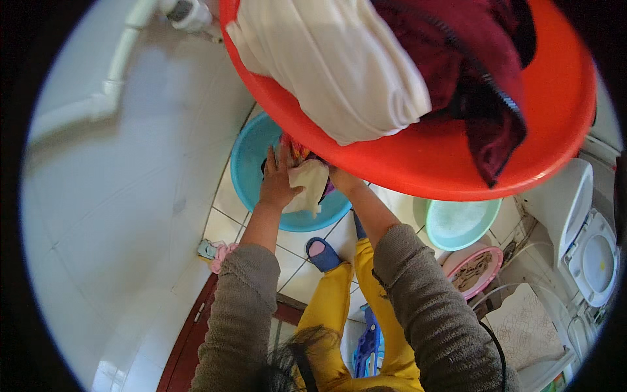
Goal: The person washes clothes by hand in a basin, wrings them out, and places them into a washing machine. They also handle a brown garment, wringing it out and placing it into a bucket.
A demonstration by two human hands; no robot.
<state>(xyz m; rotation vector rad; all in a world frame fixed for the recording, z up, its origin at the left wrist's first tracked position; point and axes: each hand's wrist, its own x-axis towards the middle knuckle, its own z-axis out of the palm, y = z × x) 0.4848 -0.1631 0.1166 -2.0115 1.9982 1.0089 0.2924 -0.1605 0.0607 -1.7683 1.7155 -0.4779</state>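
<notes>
A blue plastic basin [247,169] stands on the tiled floor. In it lie a cream cloth [311,183] and red-orange patterned fabric [297,151], with dark and purple cloth beneath. My left hand [278,183], fingers spread, rests on the clothes beside the cream cloth. My right hand [343,180] reaches to their right side; its fingers are hidden under the rim of a red basin. That red plastic basin [553,122] is near the camera and holds a folded cream garment [333,68] and a dark red garment with a zipper [490,63], which hangs partly down its inner side.
A pale green basin [463,223] and a pink basin [497,274] with brownish contents stand at the right, near a white toilet [595,259]. A white tiled wall [122,196] with a pipe [115,73] is at left. Small pink cloth [223,256] lies by the wall.
</notes>
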